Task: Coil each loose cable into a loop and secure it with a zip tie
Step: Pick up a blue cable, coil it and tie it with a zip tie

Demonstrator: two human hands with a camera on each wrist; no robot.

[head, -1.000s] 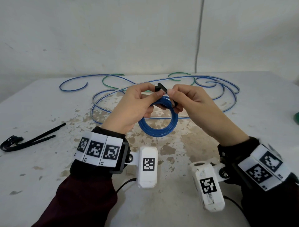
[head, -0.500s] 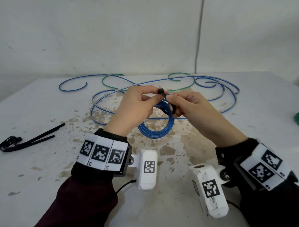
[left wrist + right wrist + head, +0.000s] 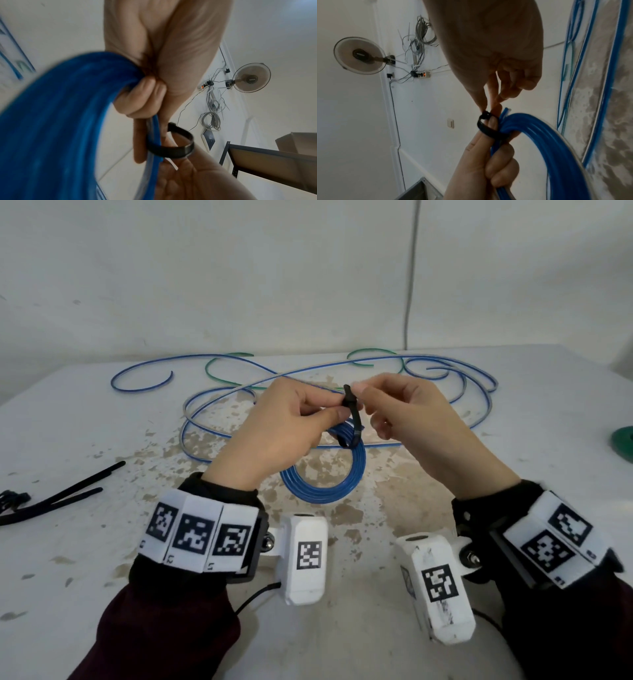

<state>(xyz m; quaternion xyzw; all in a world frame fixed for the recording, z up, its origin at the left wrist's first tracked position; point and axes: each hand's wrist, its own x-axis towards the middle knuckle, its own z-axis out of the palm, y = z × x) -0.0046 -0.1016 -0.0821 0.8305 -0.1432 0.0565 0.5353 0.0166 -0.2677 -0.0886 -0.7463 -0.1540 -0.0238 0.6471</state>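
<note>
A blue cable coil (image 3: pixel 323 486) (image 3: pixel 56 121) (image 3: pixel 542 138) hangs above the table, gripped near its top by my left hand (image 3: pixel 284 426) (image 3: pixel 489 159). A black zip tie (image 3: pixel 352 419) (image 3: pixel 171 150) (image 3: pixel 486 128) loops loosely around the coil's strands and around a left fingertip. My right hand (image 3: pixel 394 412) (image 3: pixel 489 102) pinches the tie's upper end between thumb and forefinger. Both hands meet above the coil. Loose blue cables (image 3: pixel 219 412) and a green cable (image 3: pixel 219 364) lie spread on the table behind.
Spare black zip ties (image 3: pixel 58 498) lie at the table's left edge. A green round object (image 3: pixel 623 440) sits at the right edge. The white table (image 3: pixel 102 559) is stained in the middle. A wall stands close behind.
The zip tie's loop has been drawn upward and stands more upright around the coil. Both hands rose slightly, and the right hand's lower fingers have spread away from the coil.
</note>
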